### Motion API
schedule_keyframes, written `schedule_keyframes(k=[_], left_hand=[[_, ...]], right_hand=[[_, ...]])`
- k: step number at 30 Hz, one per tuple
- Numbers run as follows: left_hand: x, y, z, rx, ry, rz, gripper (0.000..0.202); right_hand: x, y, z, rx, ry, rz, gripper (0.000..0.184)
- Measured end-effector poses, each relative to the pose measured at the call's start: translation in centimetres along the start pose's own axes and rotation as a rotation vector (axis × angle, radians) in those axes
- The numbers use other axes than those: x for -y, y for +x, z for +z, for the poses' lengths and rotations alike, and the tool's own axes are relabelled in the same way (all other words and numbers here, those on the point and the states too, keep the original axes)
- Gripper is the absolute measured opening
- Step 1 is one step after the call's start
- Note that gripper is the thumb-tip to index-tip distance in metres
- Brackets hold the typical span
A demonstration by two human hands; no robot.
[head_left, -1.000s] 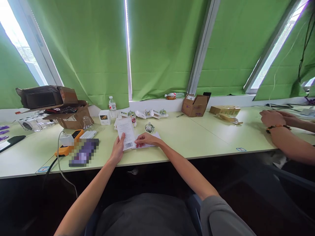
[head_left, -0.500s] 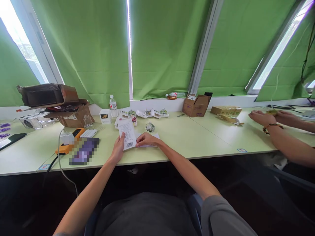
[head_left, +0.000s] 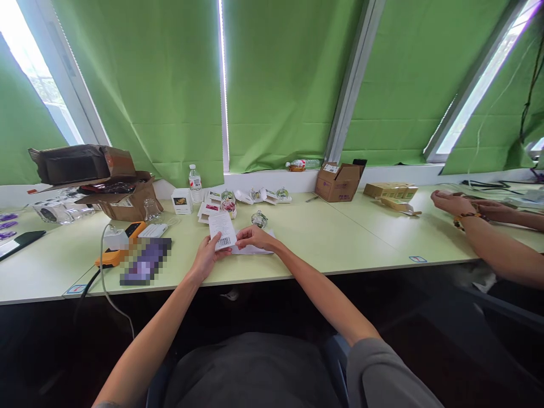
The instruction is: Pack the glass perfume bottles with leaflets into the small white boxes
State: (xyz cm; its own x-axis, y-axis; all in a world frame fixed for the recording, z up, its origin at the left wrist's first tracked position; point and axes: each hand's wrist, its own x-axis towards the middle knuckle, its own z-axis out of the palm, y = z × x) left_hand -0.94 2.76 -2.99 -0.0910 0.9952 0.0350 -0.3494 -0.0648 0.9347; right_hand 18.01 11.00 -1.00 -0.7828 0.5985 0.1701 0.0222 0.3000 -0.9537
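My left hand (head_left: 206,256) pinches the lower edge of a white printed slip (head_left: 221,229) with a barcode, held over the pale green table (head_left: 323,238). My right hand (head_left: 254,237) grips the same slip at its right edge with closed fingers. Under my right hand lies another white sheet (head_left: 255,249) flat on the table. A small round glass ornament (head_left: 259,219) sits just beyond my hands.
An orange device (head_left: 117,252) with a cable and a blurred dark item (head_left: 147,260) lie to the left. Open cardboard boxes (head_left: 110,192) stand far left, a water bottle (head_left: 195,182), small white boxes and ornaments behind. Another person's hands (head_left: 463,205) work at the right near a brown box (head_left: 340,181).
The slip now looks shorter and lower, as if folded or tipped down. My right hand has risen from the sheet on the table to take the slip's edge. The other person's hands shifted.
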Motion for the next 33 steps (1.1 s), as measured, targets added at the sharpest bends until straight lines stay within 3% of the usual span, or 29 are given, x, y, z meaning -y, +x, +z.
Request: schedule_keyframes(k=[14, 23, 33], left_hand=[[-0.4, -0.6, 0.3, -0.026, 0.109, 0.132, 0.044], [-0.7, -0.7, 0.3, 0.025, 0.050, 0.164, 0.049], [-0.4, -0.4, 0.2, 0.004, 0.144, 0.277, 0.053]], right_hand=[[0.2, -0.1, -0.3, 0.036, -0.061, 0.031, 0.015], [-0.7, 0.8, -1.1, -0.272, -0.024, -0.011, 0.012], [-0.1, 0.2, -0.6, -0.246, -0.049, -0.058, 0.042]])
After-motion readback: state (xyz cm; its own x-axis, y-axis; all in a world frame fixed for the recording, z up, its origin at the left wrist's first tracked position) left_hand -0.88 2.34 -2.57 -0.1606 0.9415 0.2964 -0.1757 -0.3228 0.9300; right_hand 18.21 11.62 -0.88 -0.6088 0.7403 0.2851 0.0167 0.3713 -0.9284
